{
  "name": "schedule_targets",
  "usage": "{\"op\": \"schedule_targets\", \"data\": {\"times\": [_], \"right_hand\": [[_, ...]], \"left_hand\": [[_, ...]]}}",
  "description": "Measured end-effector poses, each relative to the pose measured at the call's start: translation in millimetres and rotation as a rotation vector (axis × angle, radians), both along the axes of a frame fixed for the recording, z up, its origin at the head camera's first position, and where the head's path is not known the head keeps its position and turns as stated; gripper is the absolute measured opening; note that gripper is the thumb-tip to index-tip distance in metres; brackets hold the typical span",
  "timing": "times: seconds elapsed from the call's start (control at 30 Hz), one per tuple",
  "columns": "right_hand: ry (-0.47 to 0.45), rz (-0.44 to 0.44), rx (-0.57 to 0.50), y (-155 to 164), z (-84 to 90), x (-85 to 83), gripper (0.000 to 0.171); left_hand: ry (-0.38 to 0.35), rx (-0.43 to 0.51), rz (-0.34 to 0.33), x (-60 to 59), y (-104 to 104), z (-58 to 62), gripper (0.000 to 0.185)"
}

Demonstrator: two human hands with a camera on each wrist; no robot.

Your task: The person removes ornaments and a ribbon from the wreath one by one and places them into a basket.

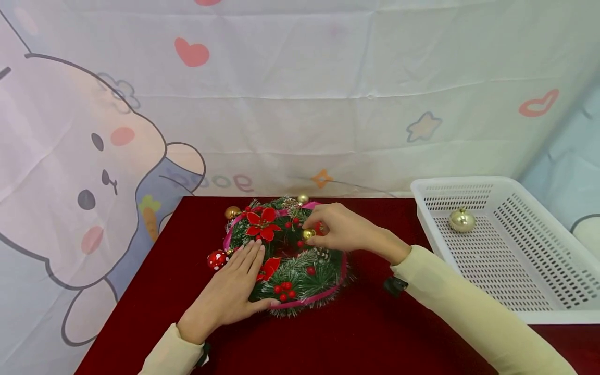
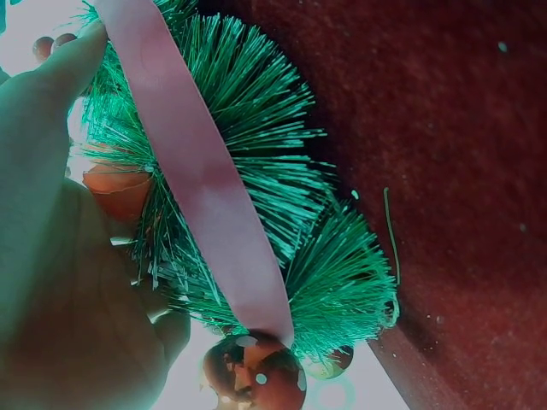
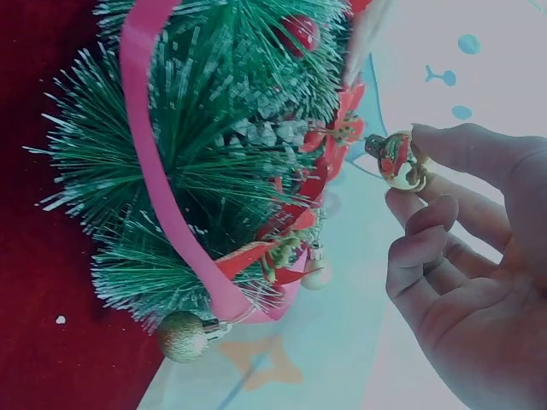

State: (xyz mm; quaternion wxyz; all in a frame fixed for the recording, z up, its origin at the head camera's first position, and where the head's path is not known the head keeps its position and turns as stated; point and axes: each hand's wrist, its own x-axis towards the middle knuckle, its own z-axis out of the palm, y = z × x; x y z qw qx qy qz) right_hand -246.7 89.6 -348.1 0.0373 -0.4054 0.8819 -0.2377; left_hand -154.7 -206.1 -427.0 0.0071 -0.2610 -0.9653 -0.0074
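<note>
My left hand (image 1: 229, 294) lies flat, fingers straight, steadying the light, springy wreath (image 1: 286, 255) mid-desk while my right hand (image 1: 344, 229) pinches a small, slippery, likely fragile gold bauble (image 1: 308, 234) by its cap.

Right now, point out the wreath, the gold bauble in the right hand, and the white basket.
wreath (image 1: 300, 276), head view, green needles on its lower right.
gold bauble (image 3: 400, 162), right wrist view, its shiny body.
white basket (image 1: 503, 250), head view, its perforated floor.

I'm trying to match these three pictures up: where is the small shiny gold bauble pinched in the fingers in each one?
Head: small shiny gold bauble at the wreath's centre, pinched by the right hand.
Left wrist: not in view.
Right wrist: upper right, at the fingertips.
Shared landmark: the pink ribbon around the green wreath.
</note>
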Motion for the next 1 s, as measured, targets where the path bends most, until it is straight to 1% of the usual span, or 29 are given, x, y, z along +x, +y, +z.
{"op": "schedule_targets", "data": {"times": [0.33,0.53,0.8,1.0], "right_hand": [[-0.037,-0.048,0.017,-3,-1.6,-12.4,0.028],[-0.015,-0.056,0.007,-4,-6.0,-16.3,0.026],[-0.1,-0.104,0.004,-8,-10.6,-18.6,0.028],[-0.1,-0.098,-0.024,-9,-10.7,-20.5,0.022]], "left_hand": [[-0.006,0.004,-0.002,-0.2,0,0.4,0.109],[-0.003,0.002,-0.002,0.0,-1,0.2,0.109],[-0.003,0.011,-0.002,0.2,-1,-0.5,0.109],[-0.003,0.011,0.002,-0.2,-1,-0.5,0.109]]}}
